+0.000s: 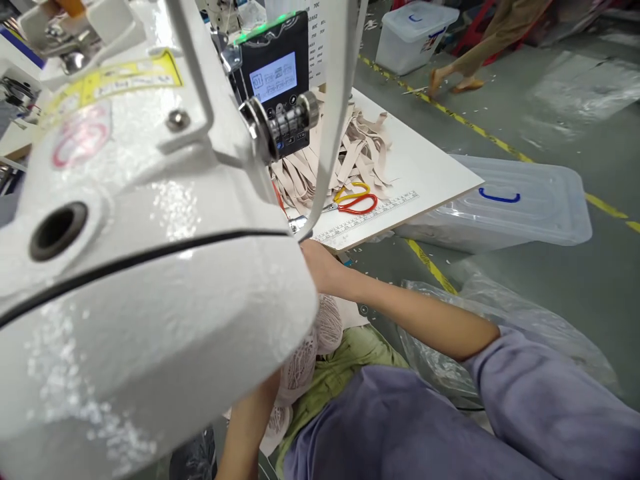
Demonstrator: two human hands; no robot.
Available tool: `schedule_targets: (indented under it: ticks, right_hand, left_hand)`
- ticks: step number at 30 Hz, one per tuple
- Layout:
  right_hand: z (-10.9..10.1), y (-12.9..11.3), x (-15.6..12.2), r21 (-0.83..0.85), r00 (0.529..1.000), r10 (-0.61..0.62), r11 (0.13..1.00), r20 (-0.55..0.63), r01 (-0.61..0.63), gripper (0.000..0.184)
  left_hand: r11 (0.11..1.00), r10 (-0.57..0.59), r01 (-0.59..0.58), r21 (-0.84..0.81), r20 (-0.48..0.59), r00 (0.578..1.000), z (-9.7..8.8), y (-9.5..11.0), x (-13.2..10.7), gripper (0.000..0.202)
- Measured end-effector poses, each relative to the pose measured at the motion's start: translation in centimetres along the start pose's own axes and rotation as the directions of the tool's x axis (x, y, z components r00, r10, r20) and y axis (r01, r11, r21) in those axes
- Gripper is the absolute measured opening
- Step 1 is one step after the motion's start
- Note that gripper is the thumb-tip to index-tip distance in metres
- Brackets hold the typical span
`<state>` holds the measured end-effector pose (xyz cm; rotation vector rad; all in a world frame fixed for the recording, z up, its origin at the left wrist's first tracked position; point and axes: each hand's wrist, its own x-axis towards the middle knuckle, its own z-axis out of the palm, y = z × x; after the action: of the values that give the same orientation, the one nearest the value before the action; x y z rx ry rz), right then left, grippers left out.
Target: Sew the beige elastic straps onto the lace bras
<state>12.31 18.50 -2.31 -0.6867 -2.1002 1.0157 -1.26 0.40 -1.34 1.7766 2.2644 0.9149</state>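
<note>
Under the white sewing machine head (pixel 150 267), the lace piece (pixel 313 347) hangs toward the lap. The right hand (pixel 320 263) reaches in above it, its grip impossible to tell; the left hand is out of sight. Fingers working unseen there could catch the needle.

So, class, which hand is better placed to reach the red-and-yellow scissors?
Right, probably. The right hand lies close to the scissors, with nothing between them; the left forearm runs behind the sewing machine, farther off.
</note>
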Motion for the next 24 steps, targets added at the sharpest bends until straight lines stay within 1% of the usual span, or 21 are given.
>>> schedule_targets:
  ticks: [4,8,12,17,20,24]
  right_hand:
    - [0.0,-0.6,0.0,0.05,1.0,0.003,0.999,-0.02,-0.002,0.01]
    - [0.2,-0.6,-0.1,0.072,0.999,0.01,0.997,-0.042,-0.007,0.013]
    - [0.3,-0.5,-0.1,0.073,0.998,-0.012,0.997,-0.059,0.016,0.01]
    - [0.4,-0.4,-0.2,0.071,0.999,-0.009,0.997,-0.054,0.013,0.008]
    - [0.4,0.1,-0.3,0.09,0.999,-0.016,0.996,-0.046,0.021,0.005]
    - [0.4,0.7,-0.3,0.099,0.999,-0.041,0.994,-0.027,0.043,0.006]
  left_hand:
    - [0.999,0.008,-0.005,0.033,-0.071,0.997,-0.2,-0.6,-0.3,0.031]
    - [0.998,-0.012,0.018,0.063,-0.09,0.996,-0.7,-0.6,-0.5,0.031]
    - [0.996,-0.027,0.037,0.084,-0.119,0.993,-0.9,-0.2,-0.4,0.027]
    - [0.996,-0.001,0.013,0.085,-0.133,0.991,-0.7,0.2,0.0,0.025]
    - [0.997,-0.025,0.035,0.073,-0.131,0.991,-0.5,0.3,0.2,0.025]
    - [0.996,-0.049,0.057,0.062,-0.123,0.991,-0.3,0.3,0.2,0.027]
